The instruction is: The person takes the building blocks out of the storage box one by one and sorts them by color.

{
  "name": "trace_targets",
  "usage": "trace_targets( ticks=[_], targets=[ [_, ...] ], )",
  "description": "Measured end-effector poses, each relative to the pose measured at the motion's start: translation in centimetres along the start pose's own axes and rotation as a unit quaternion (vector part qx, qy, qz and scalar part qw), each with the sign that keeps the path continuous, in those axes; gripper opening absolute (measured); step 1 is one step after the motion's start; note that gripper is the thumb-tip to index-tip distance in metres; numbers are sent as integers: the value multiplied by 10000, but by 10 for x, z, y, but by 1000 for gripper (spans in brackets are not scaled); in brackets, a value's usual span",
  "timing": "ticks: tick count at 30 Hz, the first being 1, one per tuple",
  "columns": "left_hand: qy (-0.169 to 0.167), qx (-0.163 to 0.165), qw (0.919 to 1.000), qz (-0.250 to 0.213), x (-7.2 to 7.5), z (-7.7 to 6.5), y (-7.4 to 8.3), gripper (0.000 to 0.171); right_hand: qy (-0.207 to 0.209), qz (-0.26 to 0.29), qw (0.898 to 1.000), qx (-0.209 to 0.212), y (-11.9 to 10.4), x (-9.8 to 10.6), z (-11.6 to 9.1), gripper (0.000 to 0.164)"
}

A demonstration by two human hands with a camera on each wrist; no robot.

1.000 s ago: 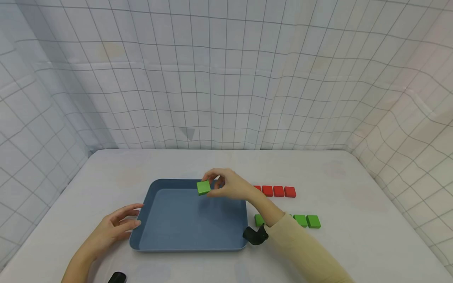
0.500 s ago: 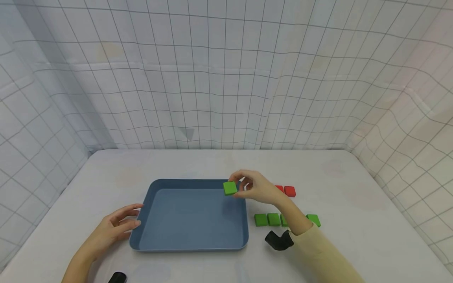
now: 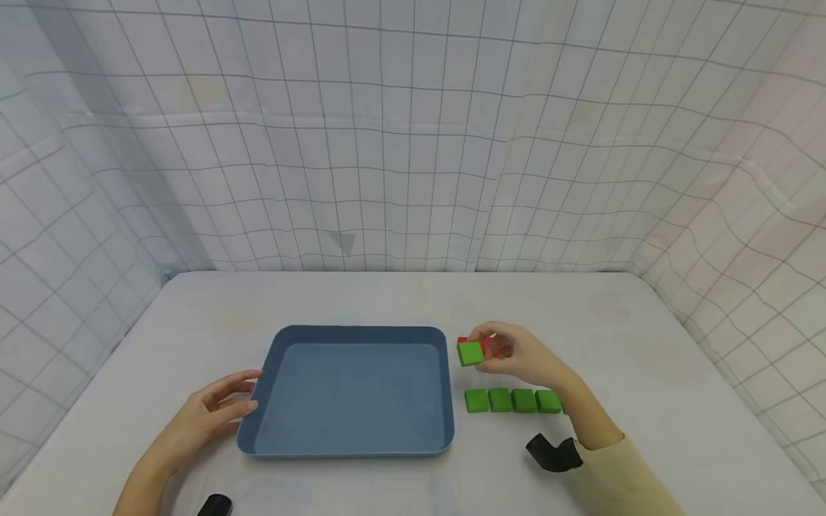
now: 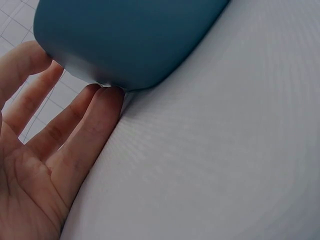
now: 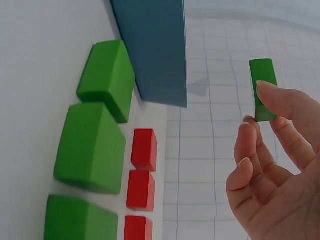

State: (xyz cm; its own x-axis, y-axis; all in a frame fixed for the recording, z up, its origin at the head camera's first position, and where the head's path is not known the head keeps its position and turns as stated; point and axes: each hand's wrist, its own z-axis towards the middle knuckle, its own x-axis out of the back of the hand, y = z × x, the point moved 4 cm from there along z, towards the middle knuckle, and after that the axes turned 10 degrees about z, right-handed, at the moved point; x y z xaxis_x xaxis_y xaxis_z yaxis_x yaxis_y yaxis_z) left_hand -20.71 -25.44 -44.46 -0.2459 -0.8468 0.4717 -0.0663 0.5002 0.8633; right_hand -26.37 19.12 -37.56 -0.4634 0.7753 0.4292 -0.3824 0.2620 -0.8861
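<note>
My right hand (image 3: 523, 355) pinches a square green block (image 3: 470, 353) between thumb and fingers, raised right of the blue tray (image 3: 348, 453). In the right wrist view that green block (image 5: 263, 90) shows edge-on, well above the table. My left hand (image 3: 205, 416) rests at the tray's left side, fingers relaxed. In the left wrist view its fingertips (image 4: 107, 100) touch the outer wall of the tray (image 4: 125, 45). The tray holds nothing. Behind my right hand lie red blocks (image 3: 462, 340), mostly covered by it in the head view.
A row of green blocks (image 3: 524, 400) lies right of the tray, its right end covered by my forearm. Several red blocks (image 5: 141, 190) form a row farther back. Grid-patterned white curtain (image 3: 413, 158) encloses the back and sides of the white table (image 3: 361, 297).
My right hand has carried the green block rightward from above the tray to beyond its right edge, in front of the red row. My left hand has stayed at the tray's side.
</note>
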Motion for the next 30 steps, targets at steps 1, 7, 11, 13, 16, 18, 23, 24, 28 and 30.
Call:
trace_targets(
  ticks=[1, 7, 11, 13, 16, 18, 23, 24, 28, 30],
  targets=[
    [0, 1, 10000, -6, 0, 0, 0, 54, 27, -44, 10000, -29, 2, 3, -4, 35],
    [15, 5, 10000, -22, 0, 1, 0, 54, 186, -243, 9995, 43, 10, 23, -26, 34],
    [6, 32, 10000, -1, 0, 1, 0, 54, 276, -269, 9993, 10, 17, 36, -43, 34],
    [-5, 45, 10000, -1, 0, 1, 0, 54, 321, -253, 9991, -60, 21, 43, -51, 34],
    [-6, 45, 10000, -2, 0, 1, 0, 54, 359, -310, 9987, -159, 26, 52, -63, 34],
    [-2, 27, 10000, 6, 0, 1, 1, 54, 405, -380, 9982, -208, 29, 57, -71, 34],
    [3, -5, 10000, 11, 0, 0, 1, 54, 498, -503, 9972, -238, 35, 69, -89, 33],
    [8, -11, 10000, 9, 0, 0, 1, 54, 506, -501, 9971, -257, 36, 71, -92, 33],
    [36, -21, 10000, -8, -1, 0, 1, 54, 557, -617, 9961, -309, 41, 79, -106, 33],
    [44, -14, 10000, -7, -1, -1, 1, 54, 597, -629, 9955, -381, 43, 83, -113, 34]
  ],
)
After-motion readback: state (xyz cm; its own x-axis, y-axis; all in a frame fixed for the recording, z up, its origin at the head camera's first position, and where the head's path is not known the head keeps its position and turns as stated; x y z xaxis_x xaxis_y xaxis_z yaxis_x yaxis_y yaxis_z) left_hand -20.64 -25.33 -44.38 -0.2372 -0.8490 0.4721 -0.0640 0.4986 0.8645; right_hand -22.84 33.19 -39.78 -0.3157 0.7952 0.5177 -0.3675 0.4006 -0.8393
